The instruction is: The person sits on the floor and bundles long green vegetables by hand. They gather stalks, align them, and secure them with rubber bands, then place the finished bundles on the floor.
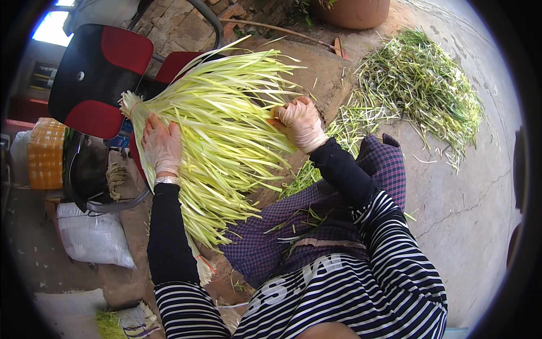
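A large fanned bundle of yellow-green garlic chives (220, 114), tied with a band near its pale stem ends, lies in front of me over a red and black chair. My left hand (162, 143), in a thin translucent glove, rests with its fingers apart on the leaves beside the tied end. At the leaf tips on the right, my right hand (300, 123), gloved as well, is closed on some leaf tips. Another banded stem end (203, 268) shows below the big bundle. Loose leaf scraps (311, 218) lie on the checked cloth over my lap.
A heap of leaf trimmings (423, 89) lies on the concrete floor at the right. Behind stand a large plant pot (353, 12) and a chair (99, 80). On the left are an orange checked bag (45, 153), a white plastic sack (95, 233) and a smaller bundle (111, 325).
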Motion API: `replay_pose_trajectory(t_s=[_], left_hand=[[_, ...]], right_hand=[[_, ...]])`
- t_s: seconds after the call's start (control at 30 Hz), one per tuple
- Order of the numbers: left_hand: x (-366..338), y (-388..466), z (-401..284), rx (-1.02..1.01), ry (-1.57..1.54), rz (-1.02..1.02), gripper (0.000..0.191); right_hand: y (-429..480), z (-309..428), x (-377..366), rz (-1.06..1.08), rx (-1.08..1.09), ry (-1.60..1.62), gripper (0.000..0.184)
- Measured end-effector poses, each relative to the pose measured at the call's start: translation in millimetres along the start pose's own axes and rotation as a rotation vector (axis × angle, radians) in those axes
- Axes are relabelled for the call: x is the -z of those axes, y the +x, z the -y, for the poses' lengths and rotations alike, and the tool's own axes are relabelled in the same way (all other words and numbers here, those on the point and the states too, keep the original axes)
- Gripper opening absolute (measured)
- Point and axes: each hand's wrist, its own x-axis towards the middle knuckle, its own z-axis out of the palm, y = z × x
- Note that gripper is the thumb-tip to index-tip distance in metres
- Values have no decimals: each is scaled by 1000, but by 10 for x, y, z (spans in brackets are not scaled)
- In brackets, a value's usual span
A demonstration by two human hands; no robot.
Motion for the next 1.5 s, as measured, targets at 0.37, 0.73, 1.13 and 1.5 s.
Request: replay_pose_trajectory(t_s=[0.37, 0.73, 1.13, 1.5], left_hand=[[57, -9, -52, 21, -5, -7, 70], [58, -17, -79, 38, 18, -21, 71], [78, -16, -86, 45, 8, -13, 70], [125, -22, -105, 36, -25, 20, 66]], right_hand=[[200, 26, 52, 178, 51, -170, 11], [86, 248, 24, 88, -232, -81, 8], [44, 241, -74, 12, -254, -61, 10], [-335, -1118, 595, 625, -811, -258, 41]])
